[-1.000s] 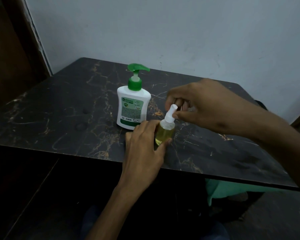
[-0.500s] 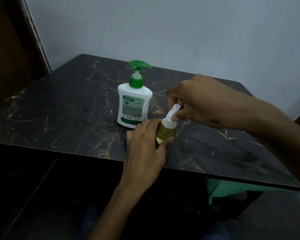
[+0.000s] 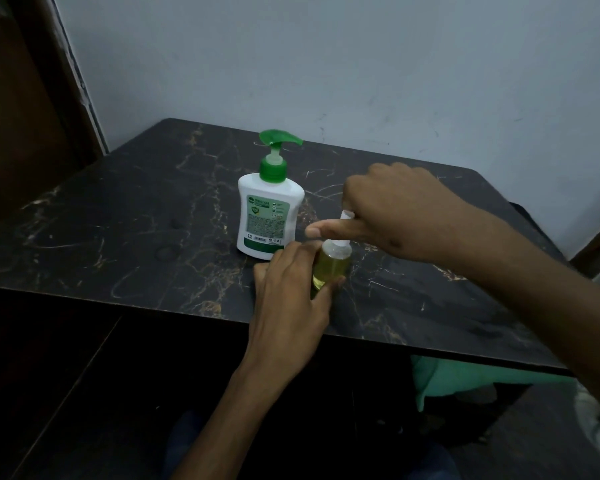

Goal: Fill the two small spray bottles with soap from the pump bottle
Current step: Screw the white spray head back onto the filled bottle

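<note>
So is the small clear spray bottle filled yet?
Mostly full: yellow liquid fills the small clear spray bottle nearly to its shoulder. The left hand holds it; the right hand grips its white sprayer top.

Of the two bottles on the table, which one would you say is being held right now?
The small spray bottle of yellow liquid: left hand grips its body, right hand its white top. The green-topped pump bottle stands untouched.

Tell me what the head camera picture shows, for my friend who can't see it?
Two hands work on a small clear spray bottle of yellow liquid on a black marble-patterned table: the left hand holds its body, the right hand grips its white sprayer top. A white pump bottle with a green pump stands just behind.
</note>
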The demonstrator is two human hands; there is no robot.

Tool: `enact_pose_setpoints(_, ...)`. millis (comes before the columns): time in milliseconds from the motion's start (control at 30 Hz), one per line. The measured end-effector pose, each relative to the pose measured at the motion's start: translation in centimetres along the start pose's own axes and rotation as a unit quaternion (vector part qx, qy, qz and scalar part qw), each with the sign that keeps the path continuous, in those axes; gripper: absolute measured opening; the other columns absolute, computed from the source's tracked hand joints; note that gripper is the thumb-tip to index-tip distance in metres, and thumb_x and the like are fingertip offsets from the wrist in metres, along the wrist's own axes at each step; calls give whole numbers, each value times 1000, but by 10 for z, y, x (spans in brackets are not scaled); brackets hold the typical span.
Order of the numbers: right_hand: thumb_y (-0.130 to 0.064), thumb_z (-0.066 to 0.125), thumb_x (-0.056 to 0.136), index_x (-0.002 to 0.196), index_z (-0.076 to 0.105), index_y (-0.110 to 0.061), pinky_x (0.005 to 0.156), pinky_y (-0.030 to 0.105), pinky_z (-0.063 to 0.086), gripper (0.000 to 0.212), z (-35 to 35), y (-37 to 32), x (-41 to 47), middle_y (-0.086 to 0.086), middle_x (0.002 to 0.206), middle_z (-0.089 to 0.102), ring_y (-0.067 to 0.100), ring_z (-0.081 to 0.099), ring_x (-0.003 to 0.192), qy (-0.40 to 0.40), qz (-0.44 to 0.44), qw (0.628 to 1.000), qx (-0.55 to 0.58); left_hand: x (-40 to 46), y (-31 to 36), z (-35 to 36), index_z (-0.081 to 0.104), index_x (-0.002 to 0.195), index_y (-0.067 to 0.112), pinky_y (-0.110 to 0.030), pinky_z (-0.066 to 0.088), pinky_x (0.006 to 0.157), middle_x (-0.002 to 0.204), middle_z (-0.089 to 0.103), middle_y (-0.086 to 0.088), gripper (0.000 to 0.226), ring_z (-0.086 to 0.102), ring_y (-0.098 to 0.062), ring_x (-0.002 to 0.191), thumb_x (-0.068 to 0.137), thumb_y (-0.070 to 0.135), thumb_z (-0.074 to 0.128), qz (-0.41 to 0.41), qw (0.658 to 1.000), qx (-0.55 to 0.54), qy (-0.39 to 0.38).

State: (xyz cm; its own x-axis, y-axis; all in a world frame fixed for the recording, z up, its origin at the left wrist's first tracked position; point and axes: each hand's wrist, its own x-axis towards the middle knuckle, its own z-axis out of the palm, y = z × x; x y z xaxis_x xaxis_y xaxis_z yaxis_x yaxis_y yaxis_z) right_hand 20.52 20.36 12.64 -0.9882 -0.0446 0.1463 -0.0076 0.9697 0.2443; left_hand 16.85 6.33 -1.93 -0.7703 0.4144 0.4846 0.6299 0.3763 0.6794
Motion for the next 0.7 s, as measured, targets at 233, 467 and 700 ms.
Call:
enact_pose_setpoints(233, -22, 77, 90, 106, 64, -39, 67, 32, 53, 27, -6, 13, 3, -17, 91, 65, -1, 60, 77, -47, -77, 990, 105, 0, -2, 1, 60, 122, 32, -25, 25, 90, 109, 59, 16, 33, 55, -6, 106, 92, 38, 75, 1, 1000, 11, -2)
enact_pose_setpoints(467, -73, 56, 93, 72, 36, -28, 54, 31, 30, 53, 2, 8, 6, -5, 71, 44, 12, 42, 62, -2, -4, 1000, 13, 0, -1, 1, 59, 126, 33, -27, 27, 95, 114, 59, 18, 37, 55, -3, 109, 93, 39, 75, -2, 1000, 8, -5)
enact_pose_setpoints(700, -45, 76, 93, 88, 57, -35, 58, 21, 37, 22, 0, 15, 2, -20, 79, 58, -3, 54, 70, -43, -59, 991, 111, 0, -1, 1, 60, 123, 33, -23, 24, 93, 111, 60, 18, 34, 55, -3, 108, 93, 37, 74, 5, 1000, 7, -1)
